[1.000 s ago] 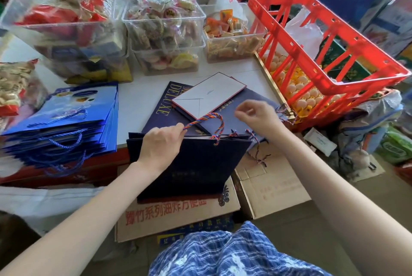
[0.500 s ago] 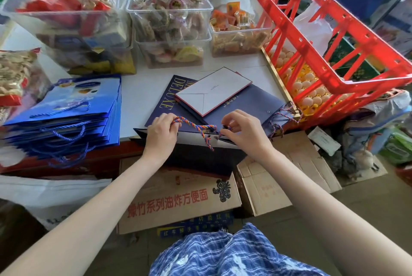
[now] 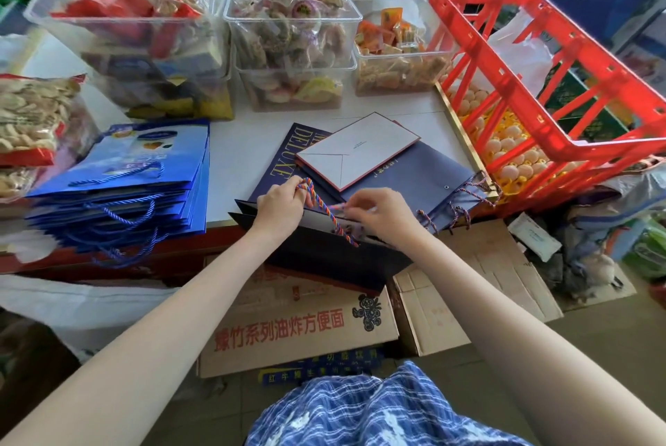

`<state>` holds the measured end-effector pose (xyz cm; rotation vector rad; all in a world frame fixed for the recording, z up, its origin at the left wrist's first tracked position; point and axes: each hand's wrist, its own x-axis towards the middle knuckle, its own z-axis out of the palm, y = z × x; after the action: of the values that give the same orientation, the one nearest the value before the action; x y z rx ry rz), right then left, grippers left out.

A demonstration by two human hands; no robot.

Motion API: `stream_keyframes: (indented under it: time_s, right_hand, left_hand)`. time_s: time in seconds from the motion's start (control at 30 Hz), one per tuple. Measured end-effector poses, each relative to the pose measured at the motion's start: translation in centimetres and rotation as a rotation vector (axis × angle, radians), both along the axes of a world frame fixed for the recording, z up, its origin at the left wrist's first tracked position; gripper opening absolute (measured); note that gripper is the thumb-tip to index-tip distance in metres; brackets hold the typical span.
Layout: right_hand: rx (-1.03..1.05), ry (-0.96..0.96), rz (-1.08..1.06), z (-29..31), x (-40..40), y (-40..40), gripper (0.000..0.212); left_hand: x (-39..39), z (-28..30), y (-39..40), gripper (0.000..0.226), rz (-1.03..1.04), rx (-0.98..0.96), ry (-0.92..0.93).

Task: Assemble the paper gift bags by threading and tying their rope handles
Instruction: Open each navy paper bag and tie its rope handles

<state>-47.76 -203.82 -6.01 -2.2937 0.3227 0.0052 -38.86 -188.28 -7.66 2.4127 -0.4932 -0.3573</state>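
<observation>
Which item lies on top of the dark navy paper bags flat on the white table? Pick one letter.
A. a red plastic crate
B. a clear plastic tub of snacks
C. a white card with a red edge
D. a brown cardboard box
C: the white card with a red edge rests on the dark navy paper bags lying flat on the white table.

A dark navy gift bag (image 3: 324, 258) hangs flat over the counter (image 3: 238, 157) edge. Its twisted rope handle (image 3: 326, 209) (red, blue, orange strands) loops above the bag's top edge.
</observation>
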Motion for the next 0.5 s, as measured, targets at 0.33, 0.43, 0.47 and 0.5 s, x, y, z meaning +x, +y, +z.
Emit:
stream_keyframes:
  time_s: [0.33, 0.43, 0.47, 0.5]
  right_hand:
    - [1.082, -0.339, -0.386, 0.6, 0.8, -0.7, 0.012]
    - [0.469, -0.154, -0.149, 0.6, -0.6, -1.6, 0.018]
    - [0.273, -0.078, -0.059, 0.4, -1.0, -1.5, 0.03]
    - [0.082, -0.027, 0.015, 0.0, -1.3, -1.2, 0.041]
  left_hand:
    - [-0.1, 0.6, -0.7, 0.03, 0.006, -0.111, 0.096]
    - [0.1, 0.8, -0.9, 0.035, 0.034, -0.138, 0.136]
    - [0.1, 1.0, -1.0, 0.035, 0.038, -0.153, 0.148]
    - [0.0, 1.0, -1.2, 0.035, 0.04, -0.169, 0.163]
